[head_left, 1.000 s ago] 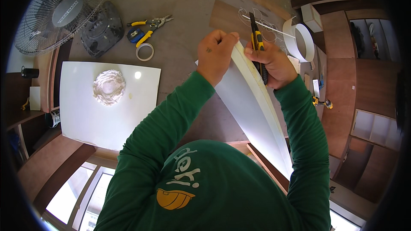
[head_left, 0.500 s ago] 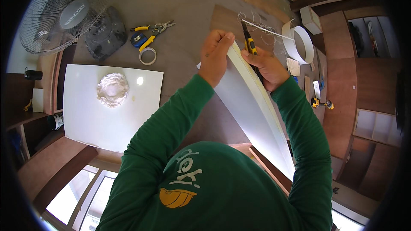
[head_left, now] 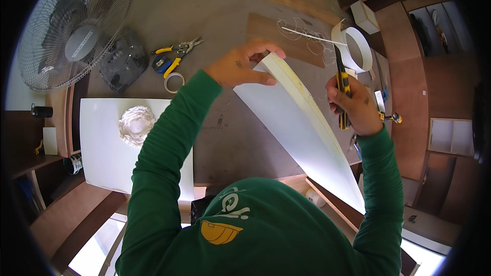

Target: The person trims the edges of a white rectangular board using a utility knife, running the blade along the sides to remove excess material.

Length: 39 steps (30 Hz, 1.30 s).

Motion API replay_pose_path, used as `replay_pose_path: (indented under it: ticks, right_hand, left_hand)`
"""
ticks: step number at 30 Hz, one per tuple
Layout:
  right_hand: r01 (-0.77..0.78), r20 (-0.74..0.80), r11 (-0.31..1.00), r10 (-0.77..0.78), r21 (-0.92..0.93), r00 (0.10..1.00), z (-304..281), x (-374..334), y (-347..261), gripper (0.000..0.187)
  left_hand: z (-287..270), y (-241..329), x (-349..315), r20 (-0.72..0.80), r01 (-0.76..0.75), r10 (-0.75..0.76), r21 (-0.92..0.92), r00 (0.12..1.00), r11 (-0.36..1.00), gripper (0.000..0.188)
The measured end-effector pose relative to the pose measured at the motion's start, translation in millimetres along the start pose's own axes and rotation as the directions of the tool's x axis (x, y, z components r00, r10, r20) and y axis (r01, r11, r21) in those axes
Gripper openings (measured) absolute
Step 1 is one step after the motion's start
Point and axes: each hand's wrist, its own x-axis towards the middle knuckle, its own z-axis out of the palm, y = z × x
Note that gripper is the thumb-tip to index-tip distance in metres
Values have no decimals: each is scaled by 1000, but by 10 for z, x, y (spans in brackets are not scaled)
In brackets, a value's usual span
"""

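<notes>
A white panel (head_left: pixel 307 138) stands tilted on edge in front of me, its long cream-coloured narrow edge facing up and to the right. My left hand (head_left: pixel 245 65) grips its far top corner, thumb on the near face and fingers over the far side. Off to the right of that edge, and apart from it, my right hand (head_left: pixel 357 103) is closed around a yellow-and-black utility knife (head_left: pixel 343 88). The knife's dark front end points away from me. Part of its handle is hidden by my fingers.
Yellow-handled snips (head_left: pixel 178 53), a blue tape measure (head_left: pixel 161 64) and a tape roll (head_left: pixel 174 83) lie on the brown table (head_left: pixel 225 117). Left sits another white panel (head_left: pixel 110 166) bearing a crumpled white bundle (head_left: pixel 136 125), near a fan (head_left: pixel 82 43). A white strip coil (head_left: pixel 364 51) stands far right.
My right hand has moved right and nearer with the knife, away from the panel edge. My left hand has shifted left and now spans the corner with its thumb on the near face.
</notes>
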Motion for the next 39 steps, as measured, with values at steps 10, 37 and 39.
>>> replay_pose_path:
  ticks: [10, 37, 39]
  right_hand:
    - [327, 89, 860, -318, -392, 944, 268, -281, -57, 42]
    - [241, 214, 699, -127, -673, 969, 322, 80, -867, 32]
    - [281, 220, 562, -176, -778, 960, 383, 118, -873, 33]
  left_hand:
    - [-106, -21, 170, 76, 1, 2, -45, 997, 999, 45]
    - [212, -283, 19, -122, 20, -62, -320, 991, 947, 75]
    - [219, -240, 18, -111, 55, -100, -355, 989, 933, 74]
